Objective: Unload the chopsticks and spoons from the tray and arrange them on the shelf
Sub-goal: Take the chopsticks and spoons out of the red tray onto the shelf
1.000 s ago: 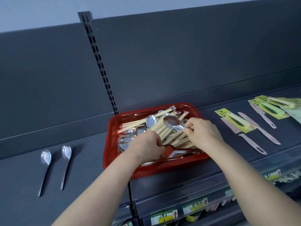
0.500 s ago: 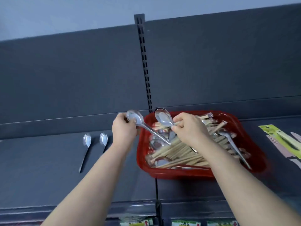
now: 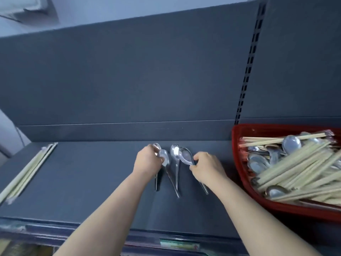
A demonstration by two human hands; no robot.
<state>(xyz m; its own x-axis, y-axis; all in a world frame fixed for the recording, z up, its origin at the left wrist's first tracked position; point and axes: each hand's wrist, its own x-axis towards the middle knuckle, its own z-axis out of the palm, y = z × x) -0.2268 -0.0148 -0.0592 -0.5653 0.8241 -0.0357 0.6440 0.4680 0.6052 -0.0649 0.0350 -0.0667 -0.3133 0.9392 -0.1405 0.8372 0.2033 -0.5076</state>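
- Head view: my left hand (image 3: pixel 147 160) pinches a first spoon (image 3: pixel 164 156) near its bowl. My right hand (image 3: pixel 206 168) pinches a second spoon (image 3: pixel 186 156) at its neck. My fingers are curled on both.
- Both spoons are low over the shelf (image 3: pixel 92 182). I cannot tell if their ends touch it.
- Two other spoons (image 3: pixel 174 150) lie just beside mine.
- The red tray (image 3: pixel 238 145) on my right is full of chopsticks (image 3: pixel 295 163) and more spoons.
- The spoons are crowded. If I put mine down crooked, they may bump the lying ones and mess up the row.

Four spoons (image 3: pixel 175 151) outside one red tray (image 3: pixel 238 145), the chopsticks (image 3: pixel 295 163) and spoons heaped inside beyond counting
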